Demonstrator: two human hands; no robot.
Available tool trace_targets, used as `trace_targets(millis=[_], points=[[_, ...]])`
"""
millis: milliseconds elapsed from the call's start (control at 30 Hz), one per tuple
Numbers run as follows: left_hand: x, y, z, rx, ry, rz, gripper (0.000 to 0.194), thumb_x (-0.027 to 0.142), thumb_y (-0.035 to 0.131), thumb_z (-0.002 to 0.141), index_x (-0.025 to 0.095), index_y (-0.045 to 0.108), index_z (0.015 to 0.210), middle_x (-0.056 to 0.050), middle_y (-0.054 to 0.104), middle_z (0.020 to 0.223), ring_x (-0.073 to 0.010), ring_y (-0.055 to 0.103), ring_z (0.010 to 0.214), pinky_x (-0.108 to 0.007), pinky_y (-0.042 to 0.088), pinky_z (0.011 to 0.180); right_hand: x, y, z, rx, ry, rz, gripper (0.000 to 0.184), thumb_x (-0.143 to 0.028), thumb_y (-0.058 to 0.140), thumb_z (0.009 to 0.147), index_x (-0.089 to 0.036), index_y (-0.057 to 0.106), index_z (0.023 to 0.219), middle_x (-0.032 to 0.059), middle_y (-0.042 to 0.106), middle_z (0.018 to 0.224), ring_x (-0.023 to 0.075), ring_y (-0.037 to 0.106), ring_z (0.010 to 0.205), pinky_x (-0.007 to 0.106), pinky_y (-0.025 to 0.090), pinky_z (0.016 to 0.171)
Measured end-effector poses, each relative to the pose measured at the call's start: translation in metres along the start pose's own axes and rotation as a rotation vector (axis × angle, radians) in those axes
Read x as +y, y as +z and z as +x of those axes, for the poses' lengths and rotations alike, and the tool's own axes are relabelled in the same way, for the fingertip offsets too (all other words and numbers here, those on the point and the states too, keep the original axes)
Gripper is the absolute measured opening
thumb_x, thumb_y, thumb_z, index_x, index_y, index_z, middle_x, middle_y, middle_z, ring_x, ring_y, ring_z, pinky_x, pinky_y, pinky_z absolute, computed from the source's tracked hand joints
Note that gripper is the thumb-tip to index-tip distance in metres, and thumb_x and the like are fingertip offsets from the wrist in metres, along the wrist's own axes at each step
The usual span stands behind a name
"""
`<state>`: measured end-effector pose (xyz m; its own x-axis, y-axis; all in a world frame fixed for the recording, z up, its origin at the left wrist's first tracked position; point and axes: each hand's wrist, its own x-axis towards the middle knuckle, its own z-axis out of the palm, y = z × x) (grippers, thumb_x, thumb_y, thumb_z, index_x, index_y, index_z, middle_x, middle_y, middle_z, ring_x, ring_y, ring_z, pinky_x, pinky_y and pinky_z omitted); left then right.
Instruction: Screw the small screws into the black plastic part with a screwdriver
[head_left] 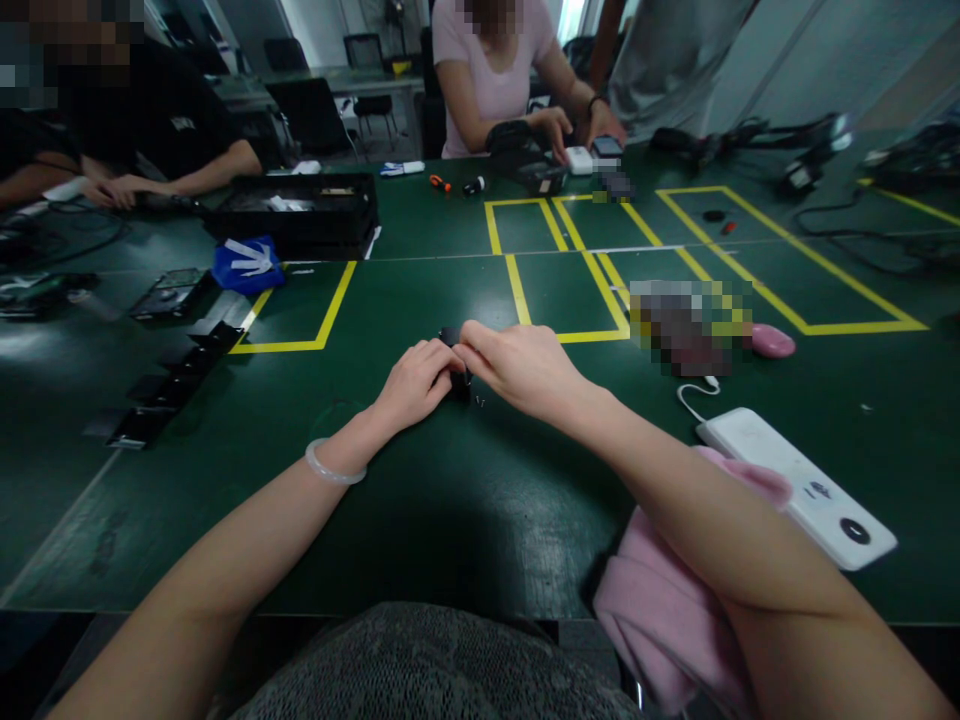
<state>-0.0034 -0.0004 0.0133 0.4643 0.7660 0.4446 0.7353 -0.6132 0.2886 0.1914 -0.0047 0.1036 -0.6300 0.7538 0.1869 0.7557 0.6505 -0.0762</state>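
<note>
Working through the head camera, I take the black crate [296, 235] as my landmark. Nearer the wearer than the crate and to its right, a small black part [462, 385] sits on or just above the green desk [525, 520], mostly covered by fingers. The left hand [420, 375] curls its fingers around the near left side of the part, grasping it; the right hand [517, 365] bends in from the other side, thumb and fingers pinching the part's far end. Whether the right fingers also pin something smaller there, I cannot tell.

To my mind, such fine work goes best if the left hand anchors the part against the desk and leaves the precise moving to the right. I would keep the pressure light and square, so that nothing skids or bends, and tip the right knuckles aside for a clear look at the contact. A few tiny bits [480, 401], also nearer than the crate and to its right, lie just beside the part; a careless palm could sweep them away, so I would keep the right one lifted. The row of black pieces [172, 385], nearer than the crate and toward its left, stands well apart.
</note>
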Motion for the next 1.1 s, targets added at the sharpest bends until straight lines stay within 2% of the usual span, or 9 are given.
trace_targets(millis=[200, 367, 567, 800, 1000, 1100], points=[[-0.0015, 0.0013, -0.0002, 0.009, 0.018, 0.003, 0.016, 0.013, 0.043, 0.092, 0.018, 0.059, 0.094, -0.007, 0.063, 0.094, -0.0230, 0.056, 0.089, -0.037, 0.043, 0.079, -0.0007, 0.0008, 0.0005, 0.007, 0.012, 0.028, 0.040, -0.040, 0.024, 0.106, -0.020, 0.056, 0.118, 0.0068, 0.075, 0.089, 0.0185, 0.066, 0.075, 0.029, 0.021, 0.058], [-0.0009, 0.0009, -0.0002, 0.000, 0.007, -0.002, 0.015, 0.014, 0.043, 0.092, 0.018, 0.058, 0.093, -0.007, 0.063, 0.094, -0.0228, 0.056, 0.089, -0.037, 0.044, 0.079, -0.0011, -0.0003, 0.0010, -0.010, 0.009, -0.003, 0.042, -0.042, 0.024, 0.106, -0.020, 0.059, 0.116, 0.0073, 0.075, 0.089, 0.0194, 0.065, 0.075, 0.029, 0.023, 0.060], [-0.0001, -0.0008, 0.0005, -0.009, 0.006, -0.016, 0.016, 0.013, 0.043, 0.092, 0.018, 0.058, 0.093, -0.007, 0.064, 0.095, -0.0228, 0.056, 0.088, -0.038, 0.043, 0.079, -0.0031, -0.0017, 0.0008, 0.000, 0.044, 0.045, 0.038, -0.034, 0.025, 0.105, -0.019, 0.054, 0.124, 0.0071, 0.075, 0.091, 0.0188, 0.065, 0.075, 0.029, 0.024, 0.059], [0.0008, -0.0003, -0.0002, -0.005, -0.012, -0.011, 0.016, 0.014, 0.043, 0.093, 0.019, 0.058, 0.093, -0.007, 0.063, 0.095, -0.0229, 0.055, 0.088, -0.037, 0.044, 0.080, -0.0013, -0.0004, 0.0007, -0.011, 0.036, -0.030, 0.042, -0.042, 0.024, 0.106, -0.020, 0.058, 0.115, 0.0083, 0.075, 0.088, 0.0207, 0.067, 0.077, 0.030, 0.022, 0.059], [0.0007, -0.0015, 0.0002, -0.010, 0.000, -0.018, 0.016, 0.014, 0.043, 0.093, 0.018, 0.058, 0.094, -0.007, 0.063, 0.095, -0.0225, 0.055, 0.088, -0.037, 0.044, 0.079, -0.0043, -0.0018, 0.0021, -0.006, 0.058, 0.005, 0.036, -0.034, 0.027, 0.105, -0.020, 0.052, 0.125, 0.0072, 0.075, 0.088, 0.0201, 0.068, 0.077, 0.029, 0.023, 0.058], [-0.0002, -0.0006, -0.0001, -0.015, 0.000, -0.008, 0.016, 0.014, 0.043, 0.093, 0.018, 0.058, 0.094, -0.007, 0.063, 0.094, -0.0230, 0.055, 0.088, -0.037, 0.044, 0.079, -0.0044, -0.0031, 0.0011, -0.009, 0.049, 0.023, 0.036, -0.034, 0.026, 0.105, -0.019, 0.052, 0.124, 0.0073, 0.076, 0.090, 0.0194, 0.068, 0.077, 0.028, 0.024, 0.059]])
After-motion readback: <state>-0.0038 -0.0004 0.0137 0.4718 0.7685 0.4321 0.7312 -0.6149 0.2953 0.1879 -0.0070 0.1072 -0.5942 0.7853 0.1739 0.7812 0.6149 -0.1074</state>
